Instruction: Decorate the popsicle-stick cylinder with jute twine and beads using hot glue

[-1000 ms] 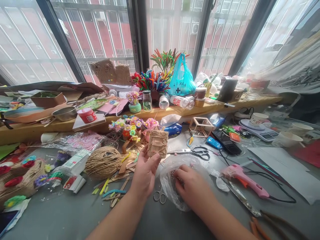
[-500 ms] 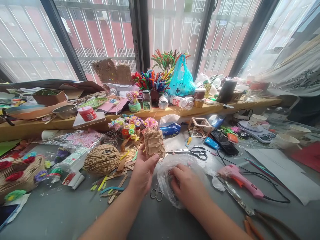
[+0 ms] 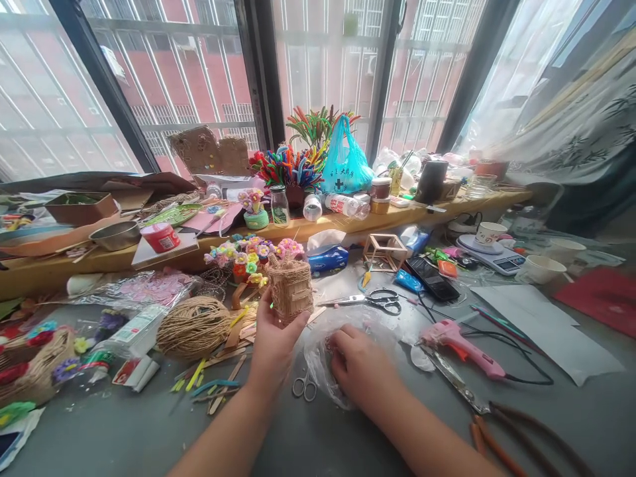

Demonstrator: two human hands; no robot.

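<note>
My left hand (image 3: pixel 272 344) holds up a small box wrapped in jute twine (image 3: pixel 291 289), fingers closed round its base. My right hand (image 3: pixel 358 368) rests inside a clear plastic bag (image 3: pixel 320 358) on the grey table, fingers curled on small items I cannot make out. A ball of jute twine (image 3: pixel 193 326) lies just left of my left hand, with popsicle sticks (image 3: pixel 233 344) scattered around it. Small scissors (image 3: pixel 303 386) lie between my two wrists.
A pink glue gun (image 3: pixel 457 338) with its black cord, large scissors (image 3: pixel 377 300), pliers (image 3: pixel 501 424), a phone (image 3: pixel 431 279) and white paper (image 3: pixel 541 328) lie to the right. A wooden ledge (image 3: pixel 348 225) behind carries jars, pipe cleaners and a blue bag (image 3: pixel 346 162).
My left hand has tilted the twine-wrapped box and lowered it slightly toward me. My right hand stays in the plastic bag. The view has shifted a little.
</note>
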